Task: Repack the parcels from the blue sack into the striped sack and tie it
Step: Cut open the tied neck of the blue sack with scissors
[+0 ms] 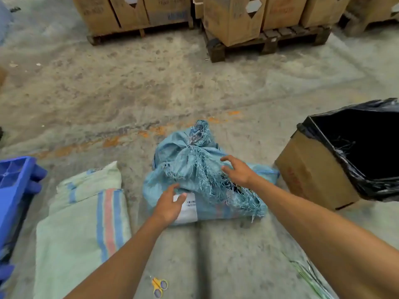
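Note:
A frayed blue woven sack (190, 167) lies on the concrete floor in front of me, its neck bunched and tied at the top, loose threads hanging from a torn side. A white label (190, 207) shows on its near face. My left hand (169, 203) hovers with fingers spread over the label at the sack's near left side. My right hand (238, 171) reaches over the sack's right side, fingers spread and holding nothing. The pale green striped sack (86, 216) lies flat and folded on the floor to the left.
A cardboard box lined with a black bin bag (354, 147) stands at the right. Yellow-handled scissors (159, 287) lie on the floor near me, green strings (308, 275) at lower right. A blue plastic pallet (15, 190) is at the left, boxes on wooden pallets (233, 20) behind.

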A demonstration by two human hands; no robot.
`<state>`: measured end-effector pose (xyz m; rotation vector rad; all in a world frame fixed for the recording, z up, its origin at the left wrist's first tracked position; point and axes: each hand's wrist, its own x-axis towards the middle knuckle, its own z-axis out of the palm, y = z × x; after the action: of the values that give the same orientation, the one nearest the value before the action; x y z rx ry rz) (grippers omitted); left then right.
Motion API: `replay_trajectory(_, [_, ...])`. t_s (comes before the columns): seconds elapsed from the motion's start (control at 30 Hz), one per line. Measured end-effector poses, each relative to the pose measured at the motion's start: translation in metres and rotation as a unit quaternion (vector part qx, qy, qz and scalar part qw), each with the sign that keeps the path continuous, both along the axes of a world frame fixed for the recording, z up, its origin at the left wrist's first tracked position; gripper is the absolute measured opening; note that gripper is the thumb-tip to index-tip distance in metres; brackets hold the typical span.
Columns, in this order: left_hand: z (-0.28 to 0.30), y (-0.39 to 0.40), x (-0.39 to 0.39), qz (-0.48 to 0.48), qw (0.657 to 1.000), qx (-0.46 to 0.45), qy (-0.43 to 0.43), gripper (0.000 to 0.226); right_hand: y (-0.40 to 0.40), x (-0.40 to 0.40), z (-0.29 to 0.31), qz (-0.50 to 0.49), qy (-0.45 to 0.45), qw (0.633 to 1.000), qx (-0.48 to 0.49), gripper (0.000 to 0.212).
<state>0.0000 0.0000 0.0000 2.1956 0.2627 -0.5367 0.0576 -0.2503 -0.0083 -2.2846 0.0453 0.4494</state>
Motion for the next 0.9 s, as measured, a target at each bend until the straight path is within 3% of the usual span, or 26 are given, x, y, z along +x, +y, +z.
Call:
replay_trajectory(0.1, [-0.060, 0.004, 0.019, 0.023, 0.999, -0.004, -0.043, 0.074, 0.001, 0.025, -0.041, -0.032, -0.031, 0.999, -0.028, 0.037])
replay_trajectory(0.17, [-0.096, 0.006, 0.033, 0.060, 0.996, -0.022, -0.057, 0.084, 0.002, 0.037, -0.067, -0.060, -0.037, 0.997, 0.035, 0.047])
replay_trajectory(0.27, [-0.124, -0.001, 0.048, 0.119, 0.985, -0.103, -0.068, 0.084, 0.004, 0.043, -0.095, -0.040, -0.023, 0.997, 0.066, 0.056])
replay_trajectory(0.4, [-0.144, -0.018, 0.057, 0.134, 0.976, -0.125, -0.120, 0.059, 0.016, 0.041, -0.134, -0.014, -0.091, 0.995, 0.024, 0.018])
replay_trajectory(0.47, [-0.146, -0.020, 0.054, 0.178, 0.968, -0.115, -0.137, 0.062, 0.019, 0.035, -0.144, -0.042, -0.114, 0.992, 0.014, 0.011])
replay_trajectory(0.63, [-0.138, -0.006, 0.045, 0.164, 0.961, -0.159, -0.157, 0.065, 0.019, 0.009, -0.125, -0.098, -0.169, 0.980, 0.041, 0.024])
replay_trajectory(0.77, [-0.113, 0.005, 0.044, 0.126, 0.957, -0.179, -0.190, 0.055, 0.015, 0.003, -0.101, -0.123, -0.226, 0.963, 0.075, 0.013])
replay_trajectory(0.9, [-0.102, 0.016, 0.035, 0.084, 0.958, -0.157, -0.225, 0.060, 0.011, 0.015, -0.066, -0.161, -0.267, 0.945, 0.095, 0.015])
